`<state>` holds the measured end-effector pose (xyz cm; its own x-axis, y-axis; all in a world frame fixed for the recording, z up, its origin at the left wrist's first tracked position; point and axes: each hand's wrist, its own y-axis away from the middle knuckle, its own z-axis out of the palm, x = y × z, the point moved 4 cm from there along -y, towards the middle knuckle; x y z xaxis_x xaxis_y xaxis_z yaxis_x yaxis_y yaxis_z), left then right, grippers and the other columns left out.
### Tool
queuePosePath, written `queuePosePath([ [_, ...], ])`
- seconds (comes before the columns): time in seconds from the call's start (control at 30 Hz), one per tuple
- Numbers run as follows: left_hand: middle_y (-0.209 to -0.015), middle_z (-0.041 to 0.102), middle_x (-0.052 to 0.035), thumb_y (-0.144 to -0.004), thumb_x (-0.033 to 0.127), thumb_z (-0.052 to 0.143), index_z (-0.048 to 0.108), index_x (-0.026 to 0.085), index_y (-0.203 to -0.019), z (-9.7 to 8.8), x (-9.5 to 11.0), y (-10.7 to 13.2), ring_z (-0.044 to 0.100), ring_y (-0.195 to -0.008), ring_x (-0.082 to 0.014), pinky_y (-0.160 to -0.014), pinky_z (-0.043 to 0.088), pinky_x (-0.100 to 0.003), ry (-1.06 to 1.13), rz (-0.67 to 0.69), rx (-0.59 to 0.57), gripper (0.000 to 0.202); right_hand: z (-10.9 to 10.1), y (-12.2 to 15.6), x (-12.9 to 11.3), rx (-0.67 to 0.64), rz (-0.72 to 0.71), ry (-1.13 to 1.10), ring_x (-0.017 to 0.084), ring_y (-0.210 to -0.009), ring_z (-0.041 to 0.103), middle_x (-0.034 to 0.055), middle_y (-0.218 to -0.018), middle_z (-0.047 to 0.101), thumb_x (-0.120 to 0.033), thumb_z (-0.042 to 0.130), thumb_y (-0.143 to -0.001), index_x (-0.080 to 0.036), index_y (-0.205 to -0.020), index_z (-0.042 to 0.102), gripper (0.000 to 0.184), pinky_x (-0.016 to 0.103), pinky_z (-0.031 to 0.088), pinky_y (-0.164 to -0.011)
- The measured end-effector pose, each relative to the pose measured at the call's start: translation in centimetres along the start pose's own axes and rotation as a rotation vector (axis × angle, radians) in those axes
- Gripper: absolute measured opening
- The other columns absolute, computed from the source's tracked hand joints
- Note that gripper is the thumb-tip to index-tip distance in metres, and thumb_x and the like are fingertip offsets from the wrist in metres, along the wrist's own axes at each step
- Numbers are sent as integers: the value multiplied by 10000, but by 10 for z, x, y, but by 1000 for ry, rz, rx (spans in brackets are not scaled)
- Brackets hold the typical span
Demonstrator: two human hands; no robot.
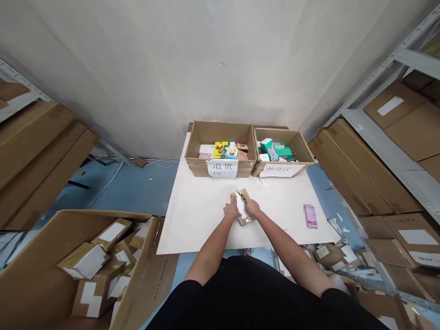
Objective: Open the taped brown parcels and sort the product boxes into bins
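A small cardboard parcel (244, 219) with a white label and shiny tape lies on the white table in front of me. My left hand (232, 207) grips its left side, fingers near the upper left edge. In my right hand (252, 207) is a yellow and black box cutter (242, 197), held over the upper right part of the parcel. The blade tip is too small to make out, so I cannot tell whether it touches the tape.
Behind the parcel stand two open cartons, a left carton (195, 167) and a right carton (305, 158), holding small colourful boxes. A blurred pink packet (310, 217) lies right on the table (185, 206). A large carton (32, 247) of parcels stands left; shelves (405, 146) flank the right.
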<state>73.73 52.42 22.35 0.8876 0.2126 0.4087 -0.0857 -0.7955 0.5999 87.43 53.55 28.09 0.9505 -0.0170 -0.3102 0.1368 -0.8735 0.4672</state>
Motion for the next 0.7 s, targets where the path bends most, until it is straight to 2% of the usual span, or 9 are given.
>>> queuePosePath([
  [0.17, -1794, 40, -10, -630, 465, 870, 142, 413, -1683, -1, -4, 1, 424, -1430, -452, -1087, 457, -552, -53, 15, 10, 1281, 1, 16, 0, -90, 69, 47, 313, -1098, 720, 126, -1209, 749, -238, 671, -878, -277, -1533, 470, 686, 332, 507, -819],
  [0.27, -1796, 22, 2, -647, 509, 861, 157, 429, -1676, -1, -5, 1, 419, -1426, -456, -1091, 450, -551, -91, 25, 16, 1250, 5, 43, 16, -165, 75, 75, 342, -1086, 721, 140, -1202, 744, -231, 676, -851, -287, -1484, 528, 653, 355, 513, -788],
  [0.37, -1797, -10, 12, -634, 554, 870, 151, 446, -1673, 1, -3, -3, 397, -1440, -468, -1101, 434, -564, -117, 10, 1, 1268, 20, 76, 39, -205, 113, 60, 342, -1026, 733, 137, -1150, 751, -201, 649, -836, -314, -1491, 523, 676, 366, 511, -760],
  [0.5, -1795, -21, -5, -598, 532, 872, 124, 410, -1687, 2, 4, -7, 365, -1463, -494, -1098, 431, -580, -101, -27, -12, 1326, 34, 102, 57, -178, 150, 12, 313, -929, 740, 113, -1024, 755, -178, 650, -810, -344, -1497, 494, 724, 343, 491, -716],
  [0.63, -1795, -30, -24, -626, 523, 851, 123, 381, -1693, -1, 6, -6, 336, -1483, -498, -1097, 432, -577, -87, -24, -11, 1300, 29, 108, 67, -155, 138, -34, 304, -928, 734, 106, -1018, 756, -188, 655, -836, -318, -1404, 561, 590, 326, 475, -718],
  [0.7, -1796, -32, -17, -670, 513, 832, 122, 387, -1693, -2, 6, -4, 343, -1479, -484, -1100, 434, -571, -112, 3, -14, 1251, 25, 110, 78, -81, 175, -125, 287, -905, 738, 100, -1032, 762, -242, 610, -914, -298, -1460, 499, 560, 313, 477, -719],
])
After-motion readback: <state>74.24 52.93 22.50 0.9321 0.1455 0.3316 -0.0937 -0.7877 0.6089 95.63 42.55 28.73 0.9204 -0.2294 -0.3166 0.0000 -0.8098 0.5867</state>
